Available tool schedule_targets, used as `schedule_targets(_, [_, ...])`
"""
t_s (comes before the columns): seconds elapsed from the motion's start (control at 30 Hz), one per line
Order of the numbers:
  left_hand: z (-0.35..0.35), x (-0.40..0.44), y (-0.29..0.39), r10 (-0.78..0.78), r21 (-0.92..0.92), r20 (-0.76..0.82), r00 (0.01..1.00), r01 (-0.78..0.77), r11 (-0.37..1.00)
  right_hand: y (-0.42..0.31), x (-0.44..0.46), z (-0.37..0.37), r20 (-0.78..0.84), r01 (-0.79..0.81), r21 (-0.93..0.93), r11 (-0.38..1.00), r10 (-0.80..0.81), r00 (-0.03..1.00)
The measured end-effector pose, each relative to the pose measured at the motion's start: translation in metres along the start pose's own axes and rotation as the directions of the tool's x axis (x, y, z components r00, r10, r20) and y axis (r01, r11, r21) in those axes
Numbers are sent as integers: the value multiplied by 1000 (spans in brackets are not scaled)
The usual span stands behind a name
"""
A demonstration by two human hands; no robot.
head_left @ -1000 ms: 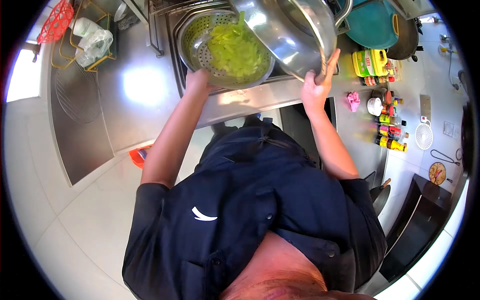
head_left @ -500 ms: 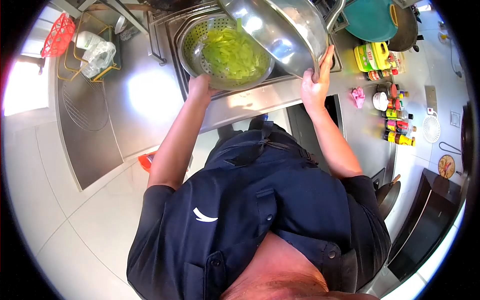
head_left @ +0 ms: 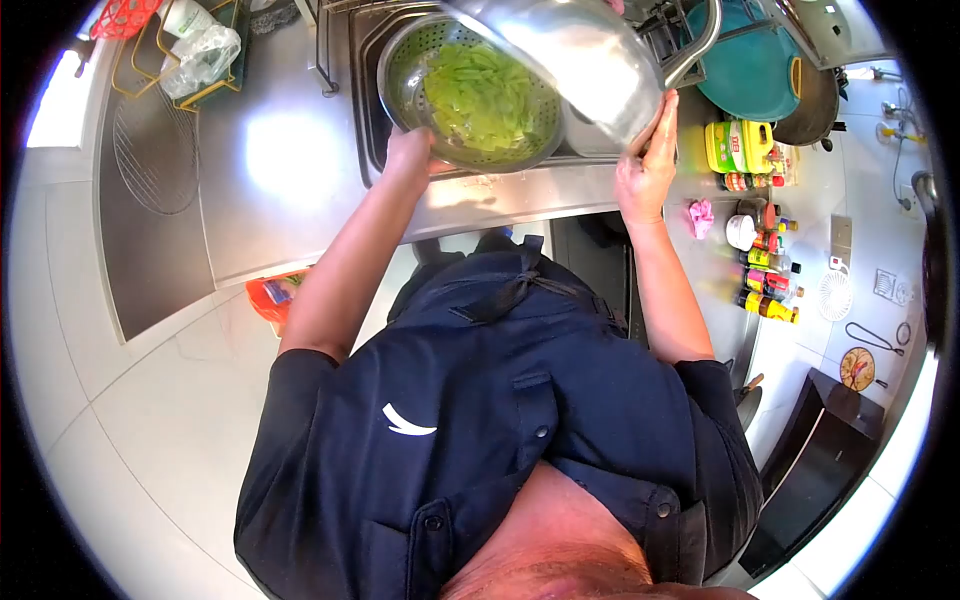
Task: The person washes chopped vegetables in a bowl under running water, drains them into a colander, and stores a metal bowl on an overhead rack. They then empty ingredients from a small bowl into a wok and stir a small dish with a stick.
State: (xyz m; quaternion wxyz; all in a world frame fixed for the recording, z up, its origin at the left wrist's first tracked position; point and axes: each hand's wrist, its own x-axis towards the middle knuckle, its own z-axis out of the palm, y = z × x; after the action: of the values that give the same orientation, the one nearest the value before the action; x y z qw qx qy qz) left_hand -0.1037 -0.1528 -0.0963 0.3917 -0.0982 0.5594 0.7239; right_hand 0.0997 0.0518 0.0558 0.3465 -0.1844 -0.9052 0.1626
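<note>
A perforated steel colander (head_left: 406, 85) sits over the sink, holding a heap of cut pale-green vegetable pieces (head_left: 480, 98). My left hand (head_left: 409, 160) is closed on its near left rim. In my right hand (head_left: 646, 168) is a shiny steel basin (head_left: 590, 62), gripped by its near right edge, fingers along the outside and thumb at the rim. The basin is steeply tilted beside and partly above the colander, covering its far right part. Motion blurs the basin, and its upper end runs out of view.
Beneath the colander is a steel sink (head_left: 368, 110). To the right stand the faucet (head_left: 700, 45), a teal round lid or tray (head_left: 745, 70), a yellow-green jug (head_left: 738, 147), several sauce bottles (head_left: 770, 282) and a pink cloth (head_left: 700, 218). A wire rack (head_left: 215, 95) is at left.
The view has shifted a little. The basin has swung to a different tilt and is now blurred. Both hands keep their grips, and the greens stay in the colander.
</note>
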Motion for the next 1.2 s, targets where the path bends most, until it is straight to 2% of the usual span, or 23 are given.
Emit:
schedule_targets(0.03, [0, 0, -1, 1, -1, 1, 1000, -1, 1000, 2, 0, 0, 0, 1, -1, 1000, -1, 1000])
schedule_targets(0.1, [0, -2, 1, 22, 6, -19, 1000, -21, 1000, 4, -1, -1, -102, -101, 141, 985, 116, 988])
schedule_targets(0.27, [-20, -49, 22, -25, -9, -48, 999, 25, 1000, -9, -10, -17, -121, -240, 398, 885, 310, 943])
schedule_targets(0.3, [-23, -53, 28, -53, -28, -36, 998, 52, 998, -1, -12, -16, -137, -237, 399, 885, 314, 940])
schedule_targets(0.33, [-16, -44, 12, 38, -160, -74, 997, -49, 986, 6, -22, -16, -121, -320, 368, 873, 386, 914])
schedule_targets(0.37, [-16, -32, 5, 32, -154, -77, 997, -43, 987, 10, -26, -14, -123, -324, 365, 872, 391, 912])
schedule_targets(0.43, [-6, -9, 11, -88, -94, -49, 995, 83, 992, 17, -33, -10, -128, -333, 361, 871, 400, 908])
schedule_targets(0.5, [-10, -14, 9, -74, -77, -54, 996, 70, 995, 18, -39, -11, -150, -359, 336, 871, 426, 892])
schedule_targets(0.57, [-14, -35, 20, -6, -59, 17, 1000, 7, 998, 17, -42, -8, -165, -379, 333, 863, 450, 878])
schedule_targets(0.6, [-18, -36, 23, -74, -105, 32, 997, 77, 992, 17, -45, -9, -258, -345, 355, 869, 446, 857])
schedule_targets(0.63, [-23, -34, 20, -81, -97, 37, 996, 84, 992, 17, -49, -12, -350, -311, 369, 876, 441, 826])
schedule_targets(0.67, [-27, -29, 17, -97, -101, 17, 995, 99, 990, 17, -53, -17, -359, -316, 365, 876, 445, 820])
schedule_targets(0.77, [-17, -33, 19, -98, -74, -17, 995, 97, 993, 22, -67, -36, -429, -342, 410, 845, 510, 746])
schedule_targets(0.8, [-23, -27, 15, -143, -109, -26, 989, 140, 984, 37, -80, -39, -474, -262, 531, 806, 538, 697])
schedule_targets(0.83, [-24, -27, 16, -187, -144, -33, 982, 181, 973, 31, -81, -48, -491, -265, 581, 769, 591, 640])
schedule_targets(0.9, [-26, -30, 14, -179, -131, -19, 984, 175, 976, 39, -95, -67, -556, -231, 585, 778, 591, 585])
schedule_targets(0.93, [-25, -31, 12, -156, -122, -34, 987, 151, 981, 39, -101, -77, -563, -303, 563, 769, 625, 541])
schedule_targets(0.97, [-27, -30, 12, -133, -112, -52, 990, 127, 986, 42, -105, -88, -598, -285, 557, 780, 615, 514])
schedule_targets(1.07, [-32, -26, 10, -143, -118, -53, 988, 136, 984, 47, -114, -112, -586, -319, 657, 683, 729, 355])
schedule_targets(1.1, [-32, -29, 10, -154, -121, -58, 986, 146, 982, 57, -122, -117, -595, -323, 652, 686, 727, 342])
schedule_targets(1.17, [-35, -30, 10, -180, -114, -61, 982, 172, 978, 76, -135, -127, -544, -356, 718, 598, 801, 250])
schedule_targets(1.2, [-35, -31, 10, -164, -115, -51, 985, 157, 981, 73, -131, -128, -539, -388, 700, 599, 800, 264])
